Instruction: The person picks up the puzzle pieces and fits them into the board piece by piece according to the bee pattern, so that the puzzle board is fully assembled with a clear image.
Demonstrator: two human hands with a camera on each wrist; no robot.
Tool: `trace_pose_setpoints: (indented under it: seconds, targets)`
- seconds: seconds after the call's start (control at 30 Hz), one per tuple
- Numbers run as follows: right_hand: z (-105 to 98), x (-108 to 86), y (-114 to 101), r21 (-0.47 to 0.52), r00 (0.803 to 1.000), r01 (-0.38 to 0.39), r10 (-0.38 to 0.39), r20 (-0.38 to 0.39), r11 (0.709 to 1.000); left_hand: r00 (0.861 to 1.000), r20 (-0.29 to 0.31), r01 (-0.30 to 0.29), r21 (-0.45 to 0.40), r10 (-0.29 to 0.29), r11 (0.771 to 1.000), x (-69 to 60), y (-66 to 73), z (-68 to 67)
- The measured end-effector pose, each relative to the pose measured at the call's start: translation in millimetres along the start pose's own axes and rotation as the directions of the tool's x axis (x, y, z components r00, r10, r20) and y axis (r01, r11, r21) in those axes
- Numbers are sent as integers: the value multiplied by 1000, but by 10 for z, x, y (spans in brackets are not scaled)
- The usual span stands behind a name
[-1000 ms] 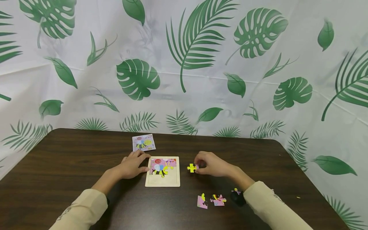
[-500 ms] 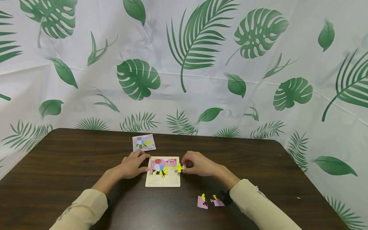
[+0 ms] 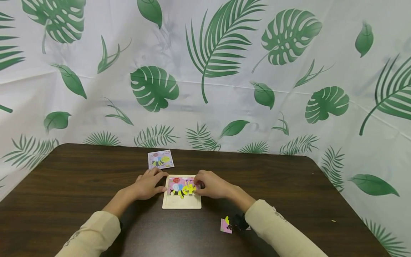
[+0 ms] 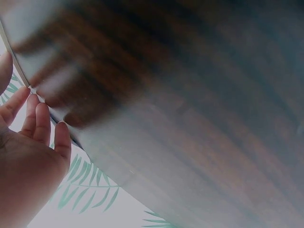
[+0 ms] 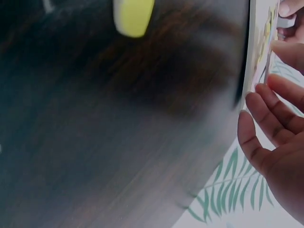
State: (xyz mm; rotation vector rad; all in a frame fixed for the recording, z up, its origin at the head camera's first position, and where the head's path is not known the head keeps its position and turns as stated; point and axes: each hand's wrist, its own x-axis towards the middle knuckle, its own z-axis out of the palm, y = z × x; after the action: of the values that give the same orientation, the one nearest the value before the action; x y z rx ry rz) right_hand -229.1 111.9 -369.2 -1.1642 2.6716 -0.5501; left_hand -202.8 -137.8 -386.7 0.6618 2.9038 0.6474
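Left hand: we see the left hand (image 3: 149, 184) at the left side of the wooden puzzle tray (image 3: 181, 204), fingers relaxed and spread, thumb touching the edge and index finger at the far left corner.
Right hand: our right hand (image 3: 212, 184) pinches a yellow puzzle piece (image 3: 191, 189) by its right side, thumb and index finger curled over the tray's right edge.
Yellow piece: we find it inside the tray, right of the bee picture's middle; we cannot tell whether it is fully seated.
Bee puzzle: we see joined pieces (image 3: 176, 188) across the far part, bare wood along the near part.
Loose piece: a pink-and-yellow piece (image 3: 226, 226) lies on the dark wooden table (image 3: 96, 185), nearer us and right of the tray.
Picture card: we have a bee card (image 3: 160, 159) lying just beyond the left hand.
Backdrop: white cloth with green leaves (image 3: 224, 114) hangs behind our table.
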Motion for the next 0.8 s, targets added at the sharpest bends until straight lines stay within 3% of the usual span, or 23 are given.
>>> trace_pose_setpoints:
  seconds: [0.8]
  targets:
    - [81,23,-30,-17,1000,-29,29,-7,999,1000,6,4,0,-4,1000,4,1,2]
